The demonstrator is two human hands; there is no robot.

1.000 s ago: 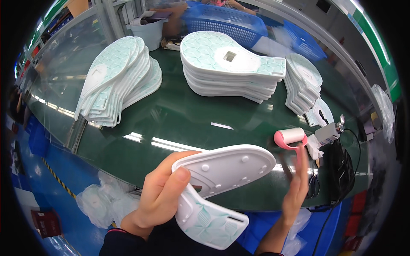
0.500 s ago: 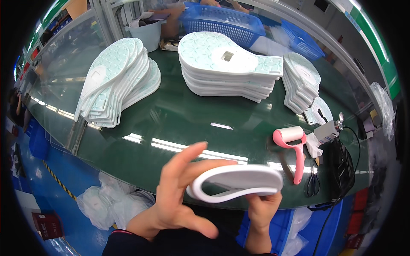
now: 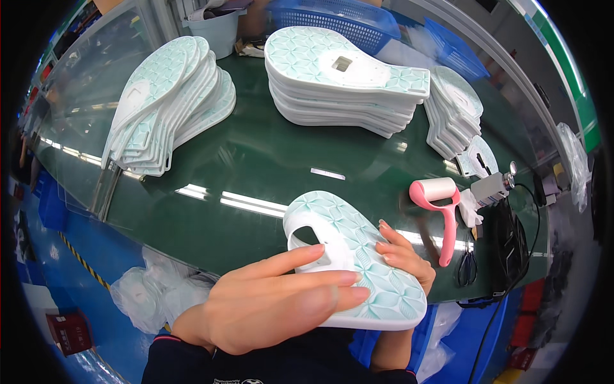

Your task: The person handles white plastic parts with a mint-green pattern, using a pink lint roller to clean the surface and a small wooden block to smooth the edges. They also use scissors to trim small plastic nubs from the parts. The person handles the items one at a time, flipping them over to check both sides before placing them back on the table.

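Reaching across from the lower left, your left hand (image 3: 262, 307) lies over the near side of the patterned panel (image 3: 380, 281), its fingers stretched flat toward the middle of the face and its thumb blurred and apart from them; you do not seem to be pinching anything with it. The panel sits in front of you by the table's near edge, to the right of your left palm, its long axis slanting from upper left, away from you, to lower right, closer to your body. Your right hand (image 3: 409, 261) has the firmer grip, clamped on the right-hand edge with its fingers curled onto the face; its thumb is hidden. So both of your hands touch the panel, on opposite sides of that axis.

The panel shows you its decorated face: pale mint petals and leaf shapes in relief, a smooth white rim, rounded ends, and a dark oval gap at the upper left.

Beyond your right hand, scissors (image 3: 467, 267) and a pink roller (image 3: 449, 224) lie on the green table (image 3: 243, 173). Farther off you have a left stack (image 3: 153, 93), a central stack (image 3: 339, 96) and a right stack (image 3: 451, 109) of similar panels, then a blue basket (image 3: 332, 22) behind them.
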